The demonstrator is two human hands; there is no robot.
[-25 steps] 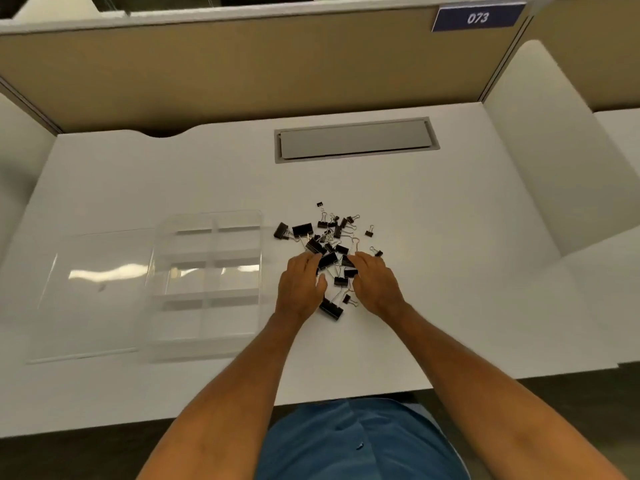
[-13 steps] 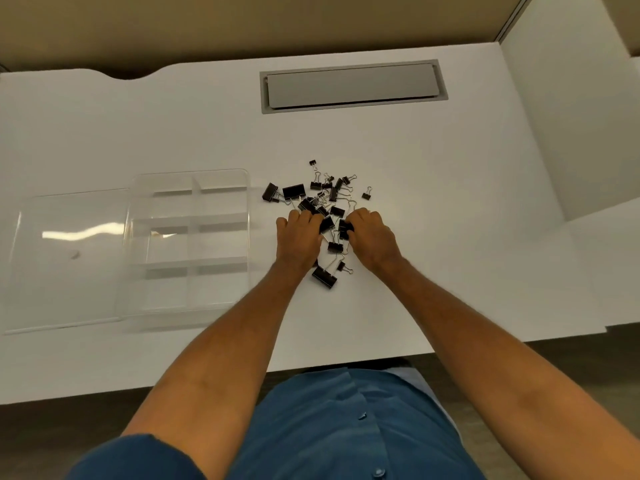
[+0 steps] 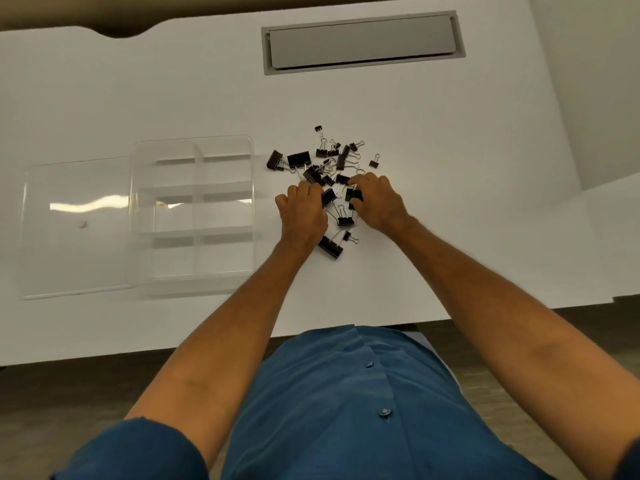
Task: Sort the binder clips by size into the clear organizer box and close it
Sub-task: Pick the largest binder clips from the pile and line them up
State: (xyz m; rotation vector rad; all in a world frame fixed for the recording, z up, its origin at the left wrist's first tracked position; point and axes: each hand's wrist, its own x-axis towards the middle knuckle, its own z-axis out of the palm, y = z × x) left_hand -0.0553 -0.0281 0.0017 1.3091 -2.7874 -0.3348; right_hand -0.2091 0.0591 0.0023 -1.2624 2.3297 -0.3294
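Shirt: blue buttoned shirt (image 3: 346, 393) nearest the camera, at the counter's (image 3: 450, 202) near edge.
Left hand: left hand (image 3: 303, 213) knuckles up on the near side of the clip pile, fingers curled under; whether it grips a clip, I cannot tell.
Right hand: right hand (image 3: 379, 202) beside it, fingers bent around a black clip (image 3: 354, 195) at its fingertips.
Binder clips: binder clips (image 3: 329, 168) in mixed sizes, scattered loose on the white counter, some touching both hands, the rest just beyond them.
Organizer box: clear organizer box (image 3: 194, 209) left of the pile, compartments showing no clips.
Lid: lid (image 3: 74, 226) swung open flat to the box's left.
Far: grey cable hatch (image 3: 362, 41) set in the counter.
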